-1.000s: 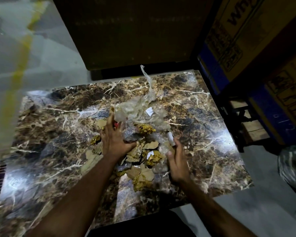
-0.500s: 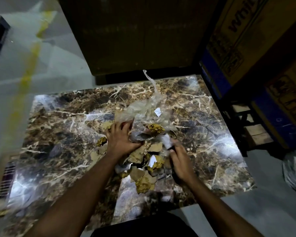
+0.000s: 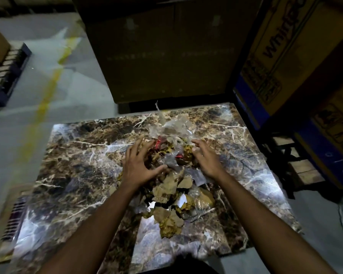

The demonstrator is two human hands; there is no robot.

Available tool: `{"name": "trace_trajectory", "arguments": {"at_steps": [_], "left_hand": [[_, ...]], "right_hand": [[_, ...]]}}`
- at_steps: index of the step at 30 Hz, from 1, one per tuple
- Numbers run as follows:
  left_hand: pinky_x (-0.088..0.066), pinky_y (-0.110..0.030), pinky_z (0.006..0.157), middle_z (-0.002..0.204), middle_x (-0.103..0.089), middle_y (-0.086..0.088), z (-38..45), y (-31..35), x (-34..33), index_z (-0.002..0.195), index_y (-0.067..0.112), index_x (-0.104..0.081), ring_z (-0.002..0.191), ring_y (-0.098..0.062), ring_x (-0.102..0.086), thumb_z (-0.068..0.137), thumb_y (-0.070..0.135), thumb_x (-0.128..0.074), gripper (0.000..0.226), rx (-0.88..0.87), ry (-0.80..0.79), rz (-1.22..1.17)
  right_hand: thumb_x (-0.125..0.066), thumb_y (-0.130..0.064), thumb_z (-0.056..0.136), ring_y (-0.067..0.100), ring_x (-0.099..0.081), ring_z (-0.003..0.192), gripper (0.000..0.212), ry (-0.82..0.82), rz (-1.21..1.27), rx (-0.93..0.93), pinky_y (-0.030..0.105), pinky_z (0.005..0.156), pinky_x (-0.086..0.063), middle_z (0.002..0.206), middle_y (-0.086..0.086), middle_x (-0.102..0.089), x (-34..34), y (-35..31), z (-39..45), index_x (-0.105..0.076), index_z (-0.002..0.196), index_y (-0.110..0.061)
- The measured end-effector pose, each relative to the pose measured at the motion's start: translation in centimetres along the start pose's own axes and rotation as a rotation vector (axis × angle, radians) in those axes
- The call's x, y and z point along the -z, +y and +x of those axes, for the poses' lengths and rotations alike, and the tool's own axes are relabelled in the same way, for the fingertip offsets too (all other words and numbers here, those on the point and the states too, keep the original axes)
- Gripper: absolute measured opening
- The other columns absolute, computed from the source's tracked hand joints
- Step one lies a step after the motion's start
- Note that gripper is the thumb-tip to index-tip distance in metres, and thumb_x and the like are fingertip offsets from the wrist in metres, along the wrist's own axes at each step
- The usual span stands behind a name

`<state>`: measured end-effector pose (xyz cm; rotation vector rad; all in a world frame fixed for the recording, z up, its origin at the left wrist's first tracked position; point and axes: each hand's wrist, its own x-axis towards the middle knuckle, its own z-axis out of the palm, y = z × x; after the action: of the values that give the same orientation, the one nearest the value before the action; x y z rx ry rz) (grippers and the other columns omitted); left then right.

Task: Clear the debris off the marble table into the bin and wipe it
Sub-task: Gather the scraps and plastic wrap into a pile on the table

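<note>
A brown marble table (image 3: 77,175) with white veins carries a pile of debris (image 3: 172,186) at its middle: torn cardboard scraps, yellow crumpled bits, red pieces and clear plastic film (image 3: 170,125). My left hand (image 3: 139,165) lies on the pile's left side with fingers spread and curved over it. My right hand (image 3: 204,157) is at the pile's right side, fingers bent toward the plastic and scraps. Both hands cup the upper part of the heap between them. More scraps lie loose nearer me, below the hands.
A big dark cardboard box (image 3: 162,48) stands right behind the table. Printed cartons (image 3: 285,46) are stacked at the right over a wooden pallet (image 3: 297,165). A dark pallet (image 3: 6,70) sits far left on grey floor with a yellow line (image 3: 46,99).
Both hands have moved up the pile, away from me, and spread wider around its top. Red pieces now show among the plastic. The camera has tilted up a little.
</note>
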<state>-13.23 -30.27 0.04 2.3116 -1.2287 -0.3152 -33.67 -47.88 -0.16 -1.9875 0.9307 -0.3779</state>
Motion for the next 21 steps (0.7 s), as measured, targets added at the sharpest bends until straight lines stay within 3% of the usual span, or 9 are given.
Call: {"name": "trace_trajectory", "arguments": {"at_steps": [3, 5, 7, 10, 14, 17, 19, 21], "left_hand": [[-0.027, -0.049, 0.111, 0.164, -0.018, 0.004, 0.2, -1.4, 0.4, 0.148, 0.039, -0.039, 0.148, -0.025, -0.023, 0.088, 0.061, -0.053, 0.066, 0.043, 0.084, -0.209], [-0.034, -0.041, 0.110, 0.157, -0.032, -0.004, 0.6, -2.4, 0.4, 0.144, 0.025, -0.047, 0.142, -0.025, -0.035, 0.095, 0.027, -0.057, 0.050, 0.109, 0.137, -0.246], [-0.045, -0.033, 0.100, 0.139, -0.050, -0.008, 1.1, -3.5, 0.4, 0.132, 0.018, -0.058, 0.125, -0.025, -0.052, 0.092, 0.005, -0.058, 0.042, 0.160, 0.152, -0.217], [-0.048, -0.024, 0.087, 0.119, -0.066, -0.007, 1.6, -4.9, 0.7, 0.120, 0.013, -0.069, 0.102, -0.019, -0.064, 0.089, 0.004, -0.068, 0.032, 0.232, 0.110, -0.187], [-0.051, -0.025, 0.087, 0.111, -0.074, -0.002, 1.6, -5.9, 1.1, 0.115, 0.019, -0.074, 0.092, -0.010, -0.065, 0.085, 0.015, -0.077, 0.030, 0.245, 0.063, -0.153], [-0.045, -0.019, 0.081, 0.116, -0.072, 0.000, 1.7, -5.4, 1.3, 0.117, 0.023, -0.074, 0.091, -0.006, -0.058, 0.087, 0.013, -0.072, 0.032, 0.233, 0.064, -0.159], [-0.042, -0.019, 0.075, 0.119, -0.069, 0.000, 1.9, -5.3, 1.2, 0.123, 0.027, -0.070, 0.093, -0.008, -0.056, 0.089, 0.016, -0.068, 0.036, 0.247, 0.025, -0.192], [-0.042, -0.024, 0.078, 0.122, -0.065, -0.002, 2.1, -5.4, 1.0, 0.127, 0.029, -0.067, 0.100, -0.013, -0.054, 0.090, 0.016, -0.065, 0.038, 0.246, -0.008, -0.213]], "right_hand": [[-0.044, -0.028, 0.108, 0.020, -0.066, 0.095, 0.034, 0.117, -0.060, -0.019, 0.021, 0.067, -0.044, 0.117, 0.001, -0.066, 0.9, 0.1, 0.7, -0.050, 0.141, -0.026], [-0.050, -0.025, 0.105, 0.018, -0.066, 0.089, 0.027, 0.228, -0.197, -0.033, 0.026, 0.068, -0.048, 0.111, 0.000, -0.069, 2.1, 0.1, 1.7, -0.057, 0.131, -0.025], [-0.055, -0.024, 0.101, 0.016, -0.063, 0.089, 0.020, 0.306, -0.280, -0.042, 0.029, 0.071, -0.048, 0.109, -0.002, -0.069, 3.2, -0.1, 3.3, -0.062, 0.120, -0.024], [-0.056, -0.022, 0.098, 0.019, -0.062, 0.094, 0.019, 0.335, -0.337, 0.023, 0.036, 0.077, -0.053, 0.109, -0.001, -0.067, 4.5, -1.0, 6.3, -0.064, 0.114, -0.026], [-0.054, -0.024, 0.098, 0.025, -0.058, 0.115, 0.037, 0.113, -0.360, 0.073, 0.041, 0.096, -0.050, 0.134, 0.004, -0.058, 4.4, -2.5, 10.4, -0.056, 0.134, -0.030], [-0.053, -0.035, 0.099, 0.035, -0.037, 0.142, 0.056, -0.152, -0.418, 0.034, 0.053, 0.115, -0.034, 0.160, 0.008, -0.035, 3.1, -3.2, 12.6, -0.036, 0.152, -0.034], [-0.054, -0.041, 0.098, 0.036, -0.027, 0.149, 0.065, -0.271, -0.448, 0.009, 0.056, 0.119, -0.028, 0.164, 0.008, -0.029, 2.1, -3.5, 13.5, -0.026, 0.156, -0.035], [-0.057, -0.044, 0.096, 0.036, -0.028, 0.148, 0.070, -0.310, -0.446, 0.003, 0.055, 0.118, -0.030, 0.162, 0.008, -0.033, 1.2, -3.6, 13.9, -0.024, 0.157, -0.036]]}}
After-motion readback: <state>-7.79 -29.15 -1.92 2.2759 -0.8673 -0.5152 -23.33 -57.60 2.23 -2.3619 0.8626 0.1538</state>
